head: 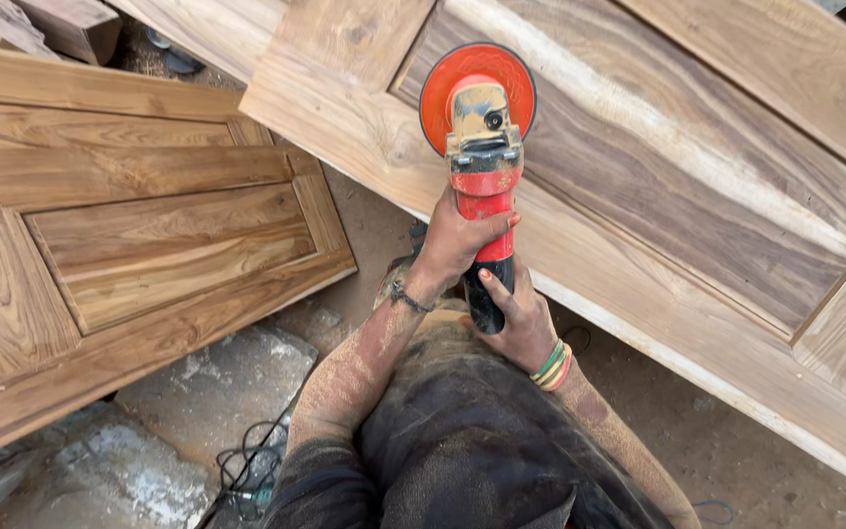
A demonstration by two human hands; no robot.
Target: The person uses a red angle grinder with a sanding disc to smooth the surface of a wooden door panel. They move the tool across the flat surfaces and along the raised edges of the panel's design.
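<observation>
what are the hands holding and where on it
Both hold a red angle grinder: the left hand grips the red body just behind the head, the right hand grips the black rear end of the handle.

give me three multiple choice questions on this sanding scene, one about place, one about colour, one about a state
1. Where does the disc of the grinder sit?
A. on the floor
B. against the wooden door ahead
C. on the finished door at left

2. What colour is the disc?
A. orange-red
B. blue
C. green

3. How is the tool held?
A. left hand only
B. lying unheld
C. both hands, with the right hand at the rear

Answers:
1 B, the disc lies over the frame of the door ahead.
2 A, the round disc shows orange-red.
3 C, the left hand wraps the red body and the right hand grips the black end.
</observation>
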